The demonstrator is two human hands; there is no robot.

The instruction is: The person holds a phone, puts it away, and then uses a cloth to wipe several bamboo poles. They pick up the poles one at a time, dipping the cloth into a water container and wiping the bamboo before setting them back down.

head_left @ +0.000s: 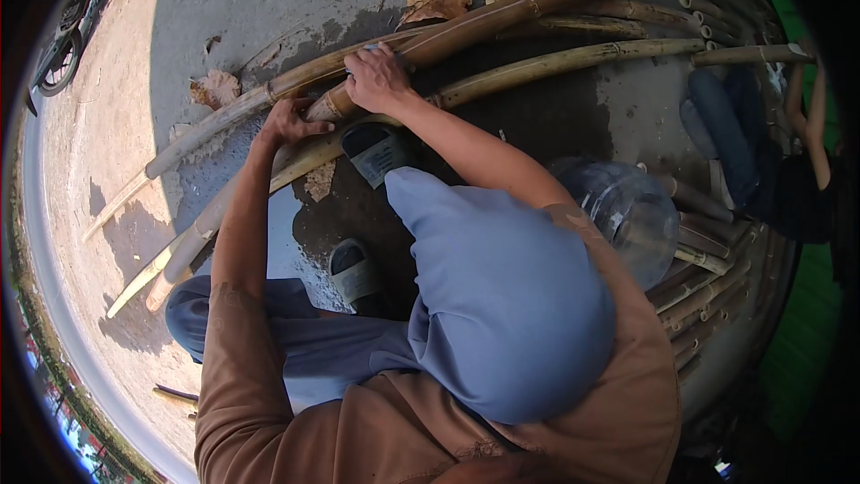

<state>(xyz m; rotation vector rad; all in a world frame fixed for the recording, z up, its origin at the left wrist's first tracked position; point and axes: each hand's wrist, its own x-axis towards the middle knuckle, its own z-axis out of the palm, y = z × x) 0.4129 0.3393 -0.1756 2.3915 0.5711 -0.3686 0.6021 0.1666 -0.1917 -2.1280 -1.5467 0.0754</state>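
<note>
A thick brown bamboo pole (484, 23) lies slantwise in front of me among other poles. My left hand (291, 122) grips it near its left end, thumb stretched along the side. Farther along, my right hand (380, 79) presses on top of the same pole with bent fingers. A small light-blue bit shows at the right fingertips; what it belongs to is hidden. A thinner bamboo pole (291, 81) runs along the far side, and a yellowish bamboo pole (537, 64) lies on the near side, close to my right forearm.
My sandals (374, 154) rest on the wet, dark-patched concrete. A clear plastic water jug (627, 215) stands at my right, beside stacked bamboo pieces (703, 305). Another person's legs (730, 130) are at the far right. Dry leaves (434, 3) lie beyond the poles.
</note>
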